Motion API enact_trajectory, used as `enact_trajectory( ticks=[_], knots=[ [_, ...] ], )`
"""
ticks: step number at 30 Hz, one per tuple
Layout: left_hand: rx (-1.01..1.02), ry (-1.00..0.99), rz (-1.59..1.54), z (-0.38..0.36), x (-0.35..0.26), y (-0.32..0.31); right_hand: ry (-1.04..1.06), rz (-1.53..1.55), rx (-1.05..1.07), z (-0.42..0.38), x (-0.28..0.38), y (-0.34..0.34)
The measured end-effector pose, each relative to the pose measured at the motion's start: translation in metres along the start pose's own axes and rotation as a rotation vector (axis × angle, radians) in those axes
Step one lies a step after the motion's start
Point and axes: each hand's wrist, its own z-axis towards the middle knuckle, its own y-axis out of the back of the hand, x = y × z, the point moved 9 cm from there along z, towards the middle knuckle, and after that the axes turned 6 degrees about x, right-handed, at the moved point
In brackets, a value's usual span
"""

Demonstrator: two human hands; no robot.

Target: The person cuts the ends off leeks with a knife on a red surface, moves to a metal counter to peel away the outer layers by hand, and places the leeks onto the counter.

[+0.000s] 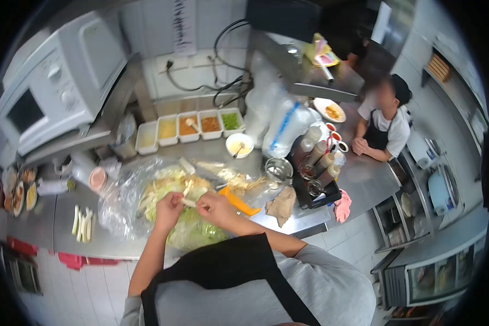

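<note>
My left hand (169, 207) and my right hand (214, 209) meet over the counter, fingers pinched on a short whitish leek-like stalk (188, 202) between them. Beneath them, a clear plastic bag (126, 204) lies spread out with pale green and yellowish leaf scraps (200, 231) on it. Beside my right hand is an orange-handled tool (239, 201), its working end hidden. Farther right lie thin, root-like trimmings (244, 185). Several trimmed whitish stalks (82, 224) rest on the steel at the left.
Seasoning tubs (189, 126) line the wall, with a white bowl (239, 145) nearby. At right are a metal bowl (279, 169), a brown cloth (281, 206) and a black caddy of bottles (316, 201). A co-worker (384, 122) leans on the counter's far right.
</note>
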Motion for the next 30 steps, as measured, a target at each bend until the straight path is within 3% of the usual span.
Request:
enact_trajectory(
  ticks=[4,9,12,16,19,23,30],
  knots=[
    [-0.096,-0.041,0.272,-0.007,-0.024,0.006,-0.059,0.063,0.023,-0.002,-0.012,-0.012],
    [-0.205,-0.165,0.325,-0.008,-0.033,0.009,0.012,0.041,-0.006,0.003,0.013,-0.008],
    [-0.145,-0.064,0.309,-0.008,-0.029,0.014,-0.034,0.062,-0.026,0.002,0.011,-0.009],
    [-0.035,0.031,-0.06,0.0,-0.002,0.009,-0.32,0.157,0.032,-0.004,-0.034,-0.017],
    [-0.012,-0.025,0.132,-0.005,-0.02,0.009,-0.211,0.199,-0.026,-0.006,-0.045,-0.021],
    [-0.065,-0.164,0.108,0.002,0.003,0.008,-0.197,0.179,-0.01,-0.002,-0.023,-0.011],
    [-0.068,-0.12,0.151,0.001,-0.007,0.003,-0.089,0.099,0.0,-0.005,0.001,-0.005]
  ],
)
